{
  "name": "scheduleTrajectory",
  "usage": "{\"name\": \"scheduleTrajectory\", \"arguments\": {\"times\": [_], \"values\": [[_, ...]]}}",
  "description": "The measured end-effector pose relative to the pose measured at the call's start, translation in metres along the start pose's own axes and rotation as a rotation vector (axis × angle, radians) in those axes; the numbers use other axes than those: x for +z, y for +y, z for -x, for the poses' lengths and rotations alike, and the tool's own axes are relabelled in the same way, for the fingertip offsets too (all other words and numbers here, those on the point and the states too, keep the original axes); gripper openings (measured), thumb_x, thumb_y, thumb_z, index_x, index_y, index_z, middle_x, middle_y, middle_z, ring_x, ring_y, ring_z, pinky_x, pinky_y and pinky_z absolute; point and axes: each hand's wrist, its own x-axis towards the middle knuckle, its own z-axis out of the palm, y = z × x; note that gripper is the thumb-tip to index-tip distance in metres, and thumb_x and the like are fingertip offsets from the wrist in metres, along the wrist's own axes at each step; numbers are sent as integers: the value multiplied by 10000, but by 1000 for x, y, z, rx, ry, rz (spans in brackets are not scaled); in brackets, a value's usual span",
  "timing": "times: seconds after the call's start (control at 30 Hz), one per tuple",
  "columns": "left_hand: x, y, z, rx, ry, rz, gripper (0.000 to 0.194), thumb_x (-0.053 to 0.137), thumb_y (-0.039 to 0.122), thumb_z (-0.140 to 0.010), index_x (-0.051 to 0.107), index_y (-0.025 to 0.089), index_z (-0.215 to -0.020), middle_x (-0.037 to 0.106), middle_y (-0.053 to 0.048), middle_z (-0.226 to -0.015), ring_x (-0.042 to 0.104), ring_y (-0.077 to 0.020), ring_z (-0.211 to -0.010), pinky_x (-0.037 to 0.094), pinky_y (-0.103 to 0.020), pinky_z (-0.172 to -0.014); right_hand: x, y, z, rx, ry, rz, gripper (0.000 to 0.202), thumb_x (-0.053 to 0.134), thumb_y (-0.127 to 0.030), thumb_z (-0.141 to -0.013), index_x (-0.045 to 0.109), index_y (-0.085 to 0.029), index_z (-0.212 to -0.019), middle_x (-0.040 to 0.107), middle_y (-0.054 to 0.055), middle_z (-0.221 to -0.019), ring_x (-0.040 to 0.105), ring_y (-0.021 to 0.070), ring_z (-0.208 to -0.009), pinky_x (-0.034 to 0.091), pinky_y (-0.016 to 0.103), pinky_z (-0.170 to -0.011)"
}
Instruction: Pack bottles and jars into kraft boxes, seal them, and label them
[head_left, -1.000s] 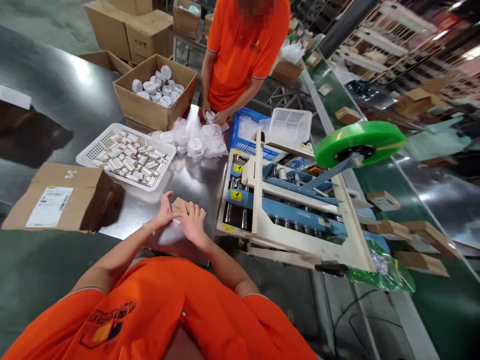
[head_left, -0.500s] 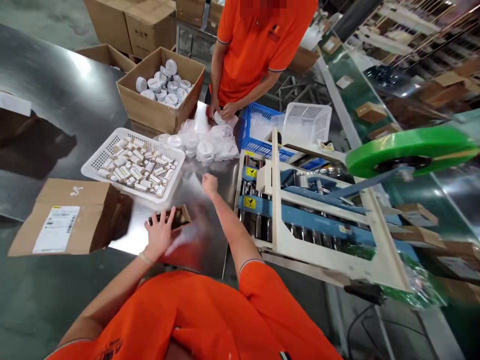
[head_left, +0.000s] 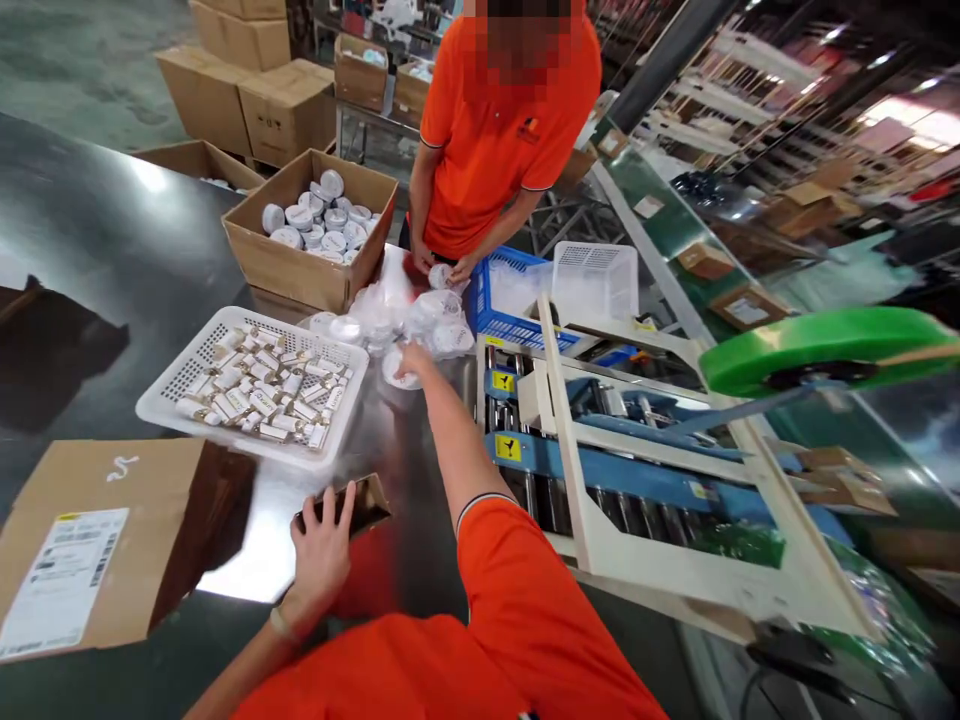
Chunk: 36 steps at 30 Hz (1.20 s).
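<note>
Orange short-sleeved shirt point(head_left: 450, 665), dark-and-white sleeve trim point(head_left: 481, 498), pale left wristband point(head_left: 282, 625)

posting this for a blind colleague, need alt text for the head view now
A person's right hand is at a pile of wrapped white discs on a metal table; the left hand rests on a small open cardboard box. Nearby: a white basket of small labelled bottles, a carton of white round items, a co-worker in orange.
</note>
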Motion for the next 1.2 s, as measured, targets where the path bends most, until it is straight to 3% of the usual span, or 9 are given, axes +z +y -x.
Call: {"name": "scheduleTrajectory", "arguments": {"times": [0.23,0.37,0.47,0.53,0.63,0.8,0.9,1.03,1.2], "values": [[-4,-6,-2,53,41,32,790,641,335,-988,472,316,-1760,584,-227,-1639,553,-509,-1410,537,-697,-1060,30,-3,123,-54,-74,125,644,674,-123,-1005,602,-274,-1627,564,175,-1585,574,321,-1403,560,406,-1108],[-12,-10,-10,100,44,79,799,694,435,-1001,481,259,-1750,562,-243,-1650,524,-516,-1432,519,-684,-1081,29,8,171,-57,-76,-21,601,763,-135,-959,648,-229,-1541,532,168,-1666,504,321,-1476,555,402,-1124],[-18,-15,-20,155,40,218,892,792,470,-943,463,196,-1726,567,-246,-1637,495,-488,-1487,490,-640,-1162,31,6,197,-35,-32,-330,529,837,-183,-927,681,-164,-1432,693,167,-1488,591,314,-1364,564,406,-1108],[-17,-20,-27,169,46,332,1016,861,488,-885,403,126,-1717,561,-256,-1630,460,-472,-1532,469,-606,-1208,35,3,212,-11,3,-501,575,848,-177,-904,648,-111,-1439,744,175,-1380,662,304,-1271,581,407,-1095],[-11,-26,-32,149,96,454,1076,882,502,-863,357,38,-1680,538,-281,-1622,453,-447,-1527,440,-582,-1244,39,-2,236,-31,41,-596,724,846,-189,-870,551,-94,-1524,693,193,-1477,676,300,-1334,560,439,-1180],[-1,-30,-30,110,134,591,1100,926,484,-788,366,104,-1654,529,-243,-1630,491,-422,-1506,438,-584,-1265,39,-19,299,-313,206,-589,580,711,-213,-931,604,-205,-1501,635,155,-1586,512,346,-1575,403,560,-1356],[4,-32,-30,108,180,653,1103,934,401,-763,358,41,-1633,527,-266,-1613,498,-386,-1491,411,-563,-1298,43,-40,337,-501,30,-440,595,680,-154,-920,624,-188,-1510,619,165,-1601,461,369,-1607,386,555,-1374],[5,-33,-29,176,198,674,1032,931,433,-747,453,71,-1587,613,-216,-1495,521,-368,-1415,442,-536,-1255,49,-64,336,-491,-212,-295,693,830,-329,-935,575,-116,-1543,610,242,-1567,562,402,-1500,468,569,-1304],[-3,-30,-26,306,99,533,607,801,442,-902,628,155,-1409,698,-164,-1332,618,-363,-1264,386,-572,-1242,58,-83,275,-491,-455,-363,799,964,-496,-817,661,-107,-1446,737,217,-1403,704,405,-1324,589,509,-1163]]}}
